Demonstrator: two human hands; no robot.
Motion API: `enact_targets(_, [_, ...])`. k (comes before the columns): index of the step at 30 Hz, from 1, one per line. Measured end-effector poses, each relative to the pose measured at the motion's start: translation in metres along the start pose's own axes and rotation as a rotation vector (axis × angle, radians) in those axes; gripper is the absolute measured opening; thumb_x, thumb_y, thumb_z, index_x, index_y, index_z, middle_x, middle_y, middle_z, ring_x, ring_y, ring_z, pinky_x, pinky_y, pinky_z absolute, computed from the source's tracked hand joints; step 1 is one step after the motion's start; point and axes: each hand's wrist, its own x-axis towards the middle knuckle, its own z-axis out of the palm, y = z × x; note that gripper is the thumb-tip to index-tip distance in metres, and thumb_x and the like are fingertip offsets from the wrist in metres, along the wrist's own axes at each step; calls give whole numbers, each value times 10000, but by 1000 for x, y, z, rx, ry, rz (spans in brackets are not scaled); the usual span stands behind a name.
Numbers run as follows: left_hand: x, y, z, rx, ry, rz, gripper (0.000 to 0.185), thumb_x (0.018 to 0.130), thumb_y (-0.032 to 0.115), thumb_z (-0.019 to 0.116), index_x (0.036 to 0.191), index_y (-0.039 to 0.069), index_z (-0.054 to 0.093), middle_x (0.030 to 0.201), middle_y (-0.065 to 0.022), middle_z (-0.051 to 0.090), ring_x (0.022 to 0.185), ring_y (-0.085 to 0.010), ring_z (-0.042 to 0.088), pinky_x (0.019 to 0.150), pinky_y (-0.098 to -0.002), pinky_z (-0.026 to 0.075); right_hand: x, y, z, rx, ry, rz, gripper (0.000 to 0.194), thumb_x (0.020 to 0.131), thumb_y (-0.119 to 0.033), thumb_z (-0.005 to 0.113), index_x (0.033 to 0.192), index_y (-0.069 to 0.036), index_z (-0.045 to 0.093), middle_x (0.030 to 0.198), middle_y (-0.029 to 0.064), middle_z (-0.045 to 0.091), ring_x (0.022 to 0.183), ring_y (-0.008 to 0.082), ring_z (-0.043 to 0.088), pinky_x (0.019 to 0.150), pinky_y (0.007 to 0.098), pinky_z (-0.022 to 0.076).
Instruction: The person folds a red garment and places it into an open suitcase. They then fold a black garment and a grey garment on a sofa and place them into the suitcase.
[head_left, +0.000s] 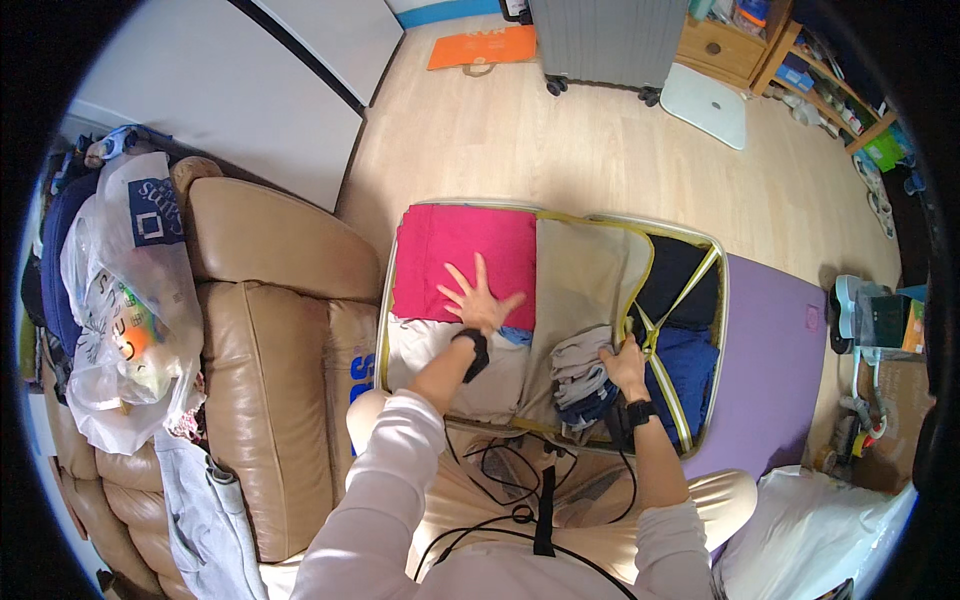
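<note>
An open suitcase (724, 315) lies before me with clothes in both halves. My left hand (480, 301) presses with spread fingers on a folded magenta cloth (465, 236) in the left half. Below that cloth are white folded fabric (457, 375) and a bit of blue cloth (516, 335). My right hand (624, 369) grips the yellow-trimmed edge of a beige divider flap (581, 262). A stack of grey and dark folded clothes (581, 367) rests on the flap beside this hand. Black clothing (679, 281) and blue clothing (690, 367) lie under yellow-and-white straps (670, 401) in the right half.
A brown leather sofa (266, 412) with plastic bags (127, 322) stands left. A purple mat (772, 352) extends rightward beneath the suitcase. Beyond are a grey upright suitcase (611, 37), a white scale (703, 106) and an orange bag (484, 49). Black cables (487, 472) hang near my legs.
</note>
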Motion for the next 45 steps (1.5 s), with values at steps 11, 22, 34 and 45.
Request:
enact_targets(11, [-4,-16,-42,506,-167,367,1306,559,822,630,1504,326,-124,1560,-195,-163,1361,-588,-100,1000,-771,23,6,4,8,-73,32,17,500,799,-230,665,1202,25,513,1168,291,573,1076,445,560,904,471,472])
enact_targets(22, [11,-39,-21,218,-342,448,1436,473,564,864,1451,451,-181,1535,-139,-276,1358,-569,-150,996,-764,204,-14,1,-31,158,-69,-162,350,858,-122,570,1179,12,532,1016,283,631,985,445,595,842,443,475])
enact_targets(34, [16,-29,-19,372,-323,74,1475,493,621,844,1420,400,-282,1504,-211,-300,1398,-515,-81,1032,-691,268,-59,-34,-38,319,-165,-366,523,853,-102,537,1331,75,418,1231,299,543,1138,440,524,954,411,433])
enact_targets(45, [37,-36,3,88,-241,-34,1337,558,905,547,1443,326,-272,1502,-265,-259,1397,-494,-136,1134,-598,53,-75,-48,-34,326,-178,-597,563,810,-87,509,1359,15,435,1272,250,543,1172,363,535,984,389,433])
